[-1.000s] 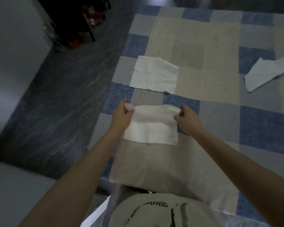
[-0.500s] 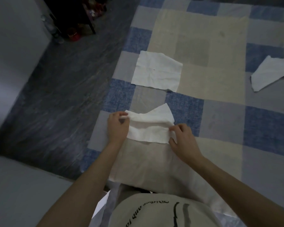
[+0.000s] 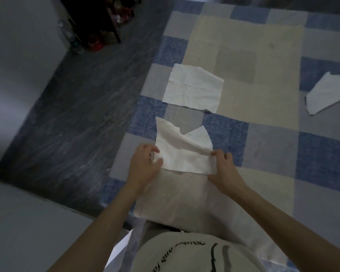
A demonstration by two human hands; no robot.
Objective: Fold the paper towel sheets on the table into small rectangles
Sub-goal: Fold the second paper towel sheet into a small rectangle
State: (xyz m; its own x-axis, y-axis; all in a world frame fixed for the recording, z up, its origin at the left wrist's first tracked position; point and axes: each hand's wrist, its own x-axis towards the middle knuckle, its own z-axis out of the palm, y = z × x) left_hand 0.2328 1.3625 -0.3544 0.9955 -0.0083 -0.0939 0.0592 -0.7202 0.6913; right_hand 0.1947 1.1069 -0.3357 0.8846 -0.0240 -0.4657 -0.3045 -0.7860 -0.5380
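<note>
A: Surface?
B: Tabletop (image 3: 273,146) under a checked cloth of blue, grey and cream squares. Dark floor (image 3: 77,114) to its left.

A: Sheets?
B: Three, all white. Flat sheet (image 3: 192,88) lies spread out, creased, roughly square, just beyond the one in hand. Far sheet (image 3: 326,93) sits well apart at the right edge, crumpled, partly out of frame.

A: Near sheet?
B: Near sheet (image 3: 182,152) is at the near edge, partly folded, lopsided. Upper layer peaks at the left and right with a dip between; lower edge is straight.

A: Grip?
B: Left hand (image 3: 144,165) pinches its left edge, thumb on top. Right hand (image 3: 223,165) pinches the right edge, fingers curled.
</note>
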